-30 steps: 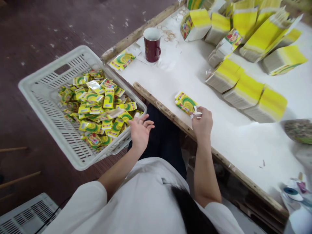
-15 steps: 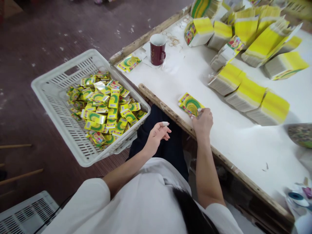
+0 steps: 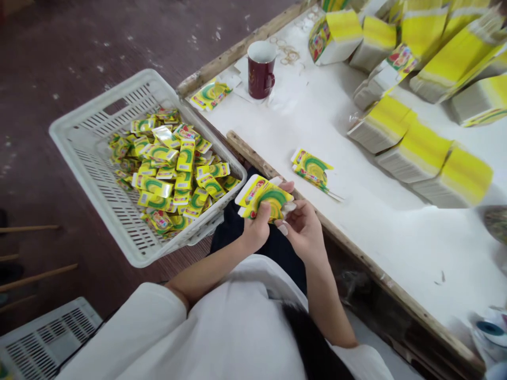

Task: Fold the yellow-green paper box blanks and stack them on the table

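A flat yellow-and-green carton blank (image 3: pixel 264 198) is held over my lap by both hands. My left hand (image 3: pixel 255 229) grips its lower left edge with fingers closed on it. My right hand (image 3: pixel 303 229) pinches its right side. A small pile of the same flat blanks (image 3: pixel 312 168) lies on the white table (image 3: pixel 380 221) near the wooden front edge, just right of my hands. To my left a white plastic crate (image 3: pixel 89 153) holds several folded yellow-and-green cartons (image 3: pixel 174 169).
A dark red mug (image 3: pixel 261 69) stands at the table's far left, with a few blanks (image 3: pixel 209 94) beside it and rubber bands behind. Large bundles of yellow blanks (image 3: pixel 415 153) fill the table's back right. A roll of tape (image 3: pixel 489 330) lies at the lower right.
My right hand lifted one blank off the table pile and brought it over my lap. My left hand came away from the crate and took hold of that blank.
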Demonstrator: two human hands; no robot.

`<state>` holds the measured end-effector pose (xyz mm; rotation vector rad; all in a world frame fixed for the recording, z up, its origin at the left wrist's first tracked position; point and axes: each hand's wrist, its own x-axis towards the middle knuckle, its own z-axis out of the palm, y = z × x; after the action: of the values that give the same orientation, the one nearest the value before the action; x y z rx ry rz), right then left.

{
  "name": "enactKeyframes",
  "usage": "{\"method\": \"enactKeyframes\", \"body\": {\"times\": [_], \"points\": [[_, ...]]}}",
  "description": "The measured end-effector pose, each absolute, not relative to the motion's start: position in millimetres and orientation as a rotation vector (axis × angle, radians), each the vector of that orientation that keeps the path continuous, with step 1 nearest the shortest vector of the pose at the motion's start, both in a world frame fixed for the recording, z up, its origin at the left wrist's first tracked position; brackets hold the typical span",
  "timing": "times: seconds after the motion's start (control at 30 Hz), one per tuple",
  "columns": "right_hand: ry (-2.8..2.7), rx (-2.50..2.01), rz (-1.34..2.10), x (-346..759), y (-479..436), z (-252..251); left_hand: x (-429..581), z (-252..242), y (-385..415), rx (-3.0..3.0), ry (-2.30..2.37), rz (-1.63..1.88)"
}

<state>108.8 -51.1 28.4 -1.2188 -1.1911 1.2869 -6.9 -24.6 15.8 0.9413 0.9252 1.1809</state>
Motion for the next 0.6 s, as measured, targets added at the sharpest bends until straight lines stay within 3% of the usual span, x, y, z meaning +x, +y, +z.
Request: {"method": "enactKeyframes", "body": {"times": [0.23, 0.6], "points": [[-1.464, -1.544, 0.866, 110.5, -61.1, 39.5, -7.4, 5.7, -38.7, 1.203, 0.998, 1.198], [-1.212, -1.114, 1.411, 104.6, -61.2, 36.9, -4.9, 30.7, -30.9, 0.68, 0.834, 1.218]]}}
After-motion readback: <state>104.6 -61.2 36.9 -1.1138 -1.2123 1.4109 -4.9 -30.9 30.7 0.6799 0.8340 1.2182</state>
